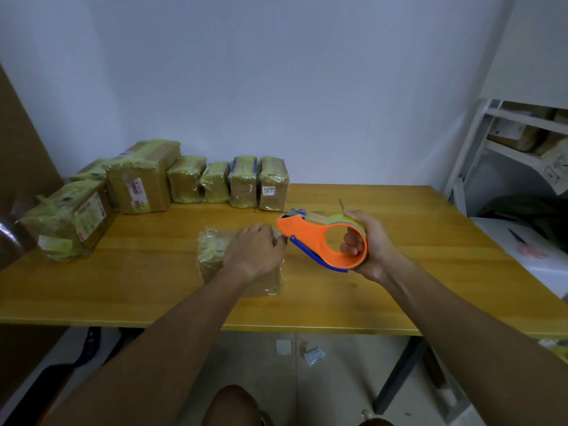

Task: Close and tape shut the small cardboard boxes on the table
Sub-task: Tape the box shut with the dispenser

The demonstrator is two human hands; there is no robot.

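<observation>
A small cardboard box wrapped in clear tape lies on the wooden table, near its front middle. My left hand rests on top of the box, fingers curled over its far right edge. My right hand grips an orange and blue tape dispenser, fingers through its ring. The dispenser's nose hovers just right of my left hand, above the box's right edge. Whether tape runs from dispenser to box I cannot tell.
Several taped boxes stand in a row along the wall, with larger ones and another at the left. White shelving with parcels stands at the right. Scraps lie on the floor under the table.
</observation>
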